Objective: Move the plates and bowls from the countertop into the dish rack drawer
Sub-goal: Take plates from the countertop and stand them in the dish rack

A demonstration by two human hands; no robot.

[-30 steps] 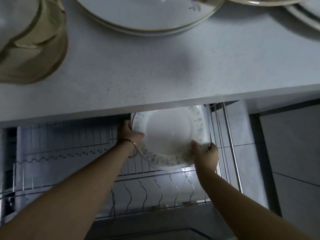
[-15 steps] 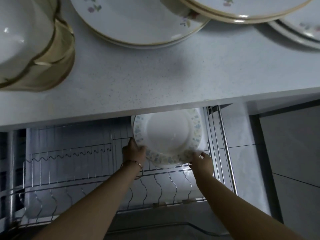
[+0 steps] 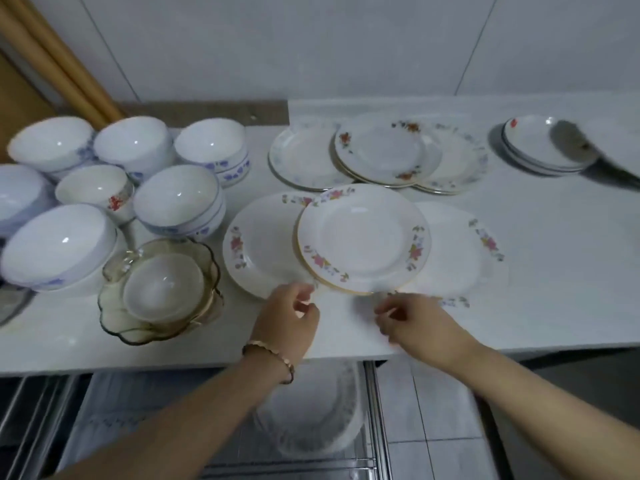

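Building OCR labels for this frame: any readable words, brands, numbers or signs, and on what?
None readable.
Plates and bowls: floral and band patterns only, no lettering.
Countertop, wall tiles, dish rack drawer: no labels or signs visible.

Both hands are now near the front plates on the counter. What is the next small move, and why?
Probably both hands close on the near rim of the top plate and lift it. The left hand and right hand are empty, fingers curled just short of its edge. It overlaps the plates beside it, and one plate stands in the dish rack drawer.
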